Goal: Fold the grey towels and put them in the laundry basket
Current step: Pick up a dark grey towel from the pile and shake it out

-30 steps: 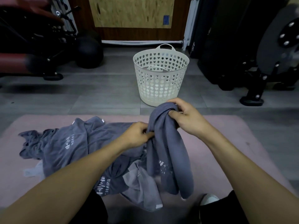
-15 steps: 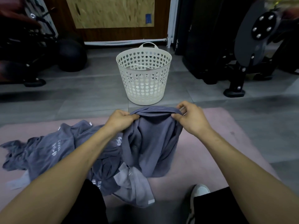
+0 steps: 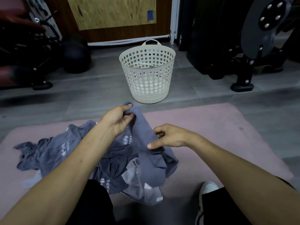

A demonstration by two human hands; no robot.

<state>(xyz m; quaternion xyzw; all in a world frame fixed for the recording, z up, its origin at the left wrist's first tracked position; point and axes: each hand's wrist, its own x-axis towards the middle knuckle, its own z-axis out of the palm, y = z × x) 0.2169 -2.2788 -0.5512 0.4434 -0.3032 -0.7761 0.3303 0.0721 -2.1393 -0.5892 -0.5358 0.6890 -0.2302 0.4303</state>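
We see the left hand (image 3: 119, 120) raised, its fingers and thumb pinching the top end of a grey towel (image 3: 146, 148) that hangs down in a loose twisted column over the pink mat (image 3: 219, 135). The right hand (image 3: 168, 137) sits lower and to the right, thumb extended along the cloth and fingers curled, gripping the towel's mid-section. The towel's lower end rests on a crumpled heap of grey towels (image 3: 65, 153) with white logo print, spread across the near left part of the mat. The white perforated laundry basket (image 3: 147, 73) stands upright on the grey floor, far of the mat, well apart from both hands. A white shoe (image 3: 207, 189) shows at near right.
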